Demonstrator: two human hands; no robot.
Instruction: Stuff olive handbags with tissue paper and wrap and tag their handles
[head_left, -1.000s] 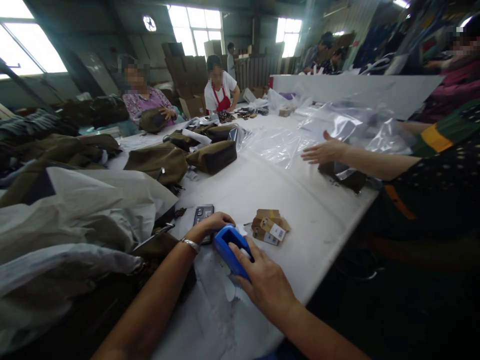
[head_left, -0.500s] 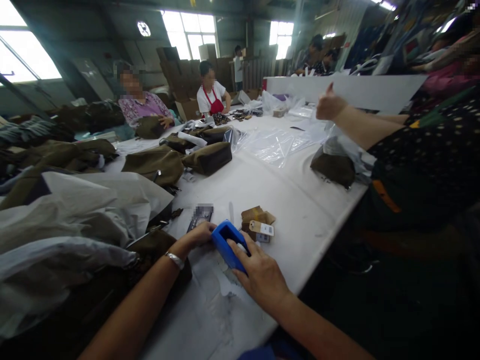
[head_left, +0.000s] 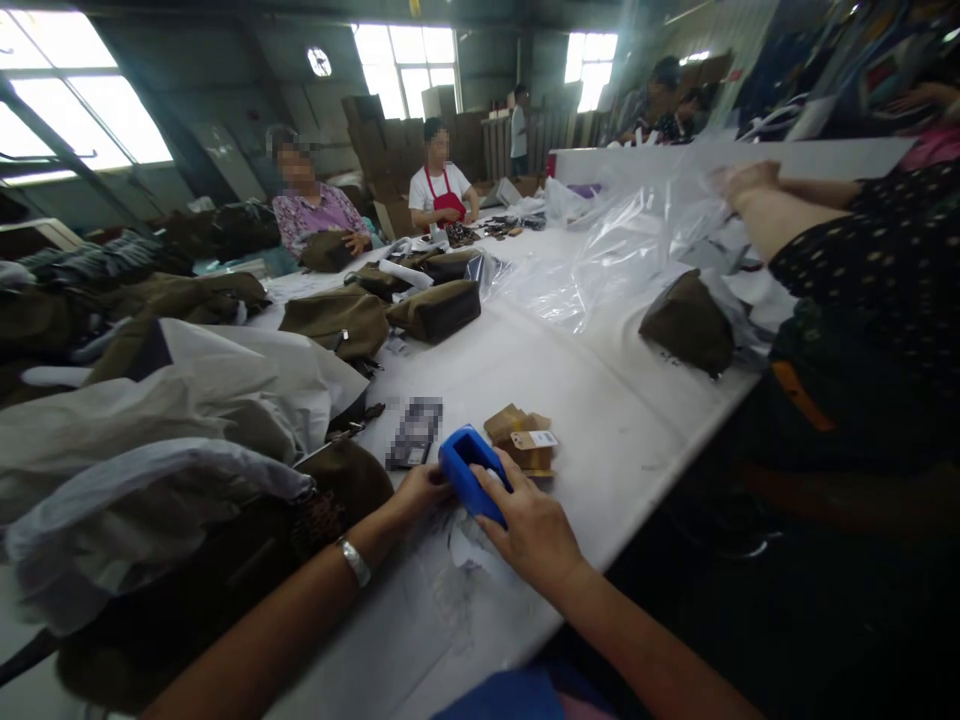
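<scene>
A blue tape dispenser (head_left: 474, 484) lies tilted over the white table, a small whitish roll showing inside its opening. My right hand (head_left: 529, 520) is closed on it, thumb along the near side and fingers reaching over the opening. At the dispenser's left end is my left hand (head_left: 420, 492), its fingers curled in a pinch; whatever they hold is too small to make out. Just beyond lies a small dark printed packet (head_left: 415, 432), partly blurred out. A stack of brown cardboard tags (head_left: 517, 425) sits right behind the dispenser, topped by a white-labelled tag (head_left: 534, 440).
Olive bags (head_left: 337, 325) and white wrapping (head_left: 247, 390) crowd the table's left side. Another olive bag (head_left: 688, 325) stands at the right edge. There a co-worker's hands (head_left: 750, 180) hold a clear plastic bag (head_left: 637, 240). Two people sit at the far side.
My view has shifted slightly left. Both hands remain at the dispenser. The co-worker at right has gone from a raised hand to holding up clear plastic.
</scene>
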